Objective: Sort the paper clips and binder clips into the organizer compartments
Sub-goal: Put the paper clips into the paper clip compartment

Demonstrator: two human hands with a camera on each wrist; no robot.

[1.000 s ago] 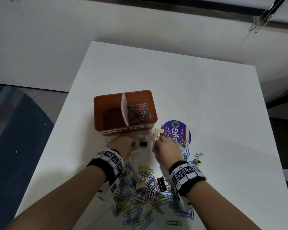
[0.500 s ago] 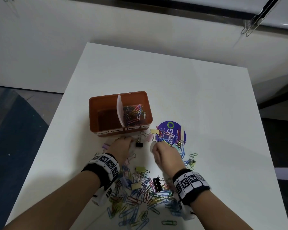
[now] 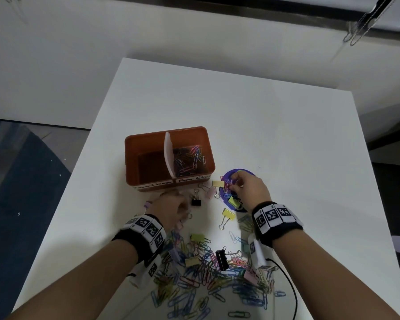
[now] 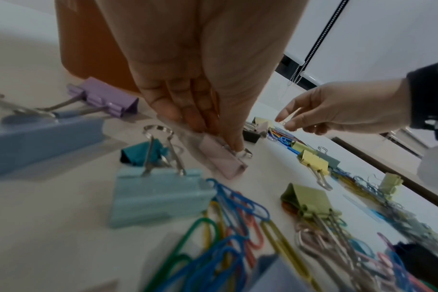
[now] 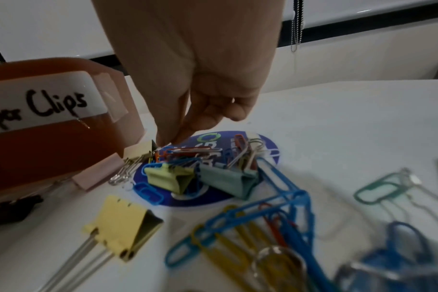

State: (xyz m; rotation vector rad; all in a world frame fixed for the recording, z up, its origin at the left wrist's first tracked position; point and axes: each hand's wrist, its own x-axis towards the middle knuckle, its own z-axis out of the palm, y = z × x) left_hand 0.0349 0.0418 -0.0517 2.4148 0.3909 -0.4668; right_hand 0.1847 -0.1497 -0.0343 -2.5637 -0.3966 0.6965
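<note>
An orange organizer (image 3: 148, 144) with a white divider (image 3: 168, 155) stands mid-table. Its right compartment, labelled "Paper Clips" (image 5: 50, 102), holds several coloured paper clips (image 3: 192, 158); the left one looks bare. My left hand (image 4: 223, 142) is just in front of the organizer and pinches a pink binder clip (image 4: 225, 160) lying on the table. My right hand (image 5: 168, 141) reaches down onto a purple disc (image 3: 226, 195), where its thumb and forefinger close on a paper clip (image 5: 188, 151) in a tangle of clips.
A big heap of paper clips and binder clips (image 3: 208, 266) lies between my forearms. Loose binder clips sit near the organizer's front: black (image 3: 196, 202), yellow (image 3: 228, 214), purple (image 4: 108, 98), light blue (image 4: 158, 195). The white table (image 3: 286, 139) stretches beyond; a black cable (image 3: 291, 287) trails at the right.
My right hand has moved right and forward onto the purple disc, uncovering a yellow binder clip. My left hand has stayed in front of the organizer, drawn slightly nearer.
</note>
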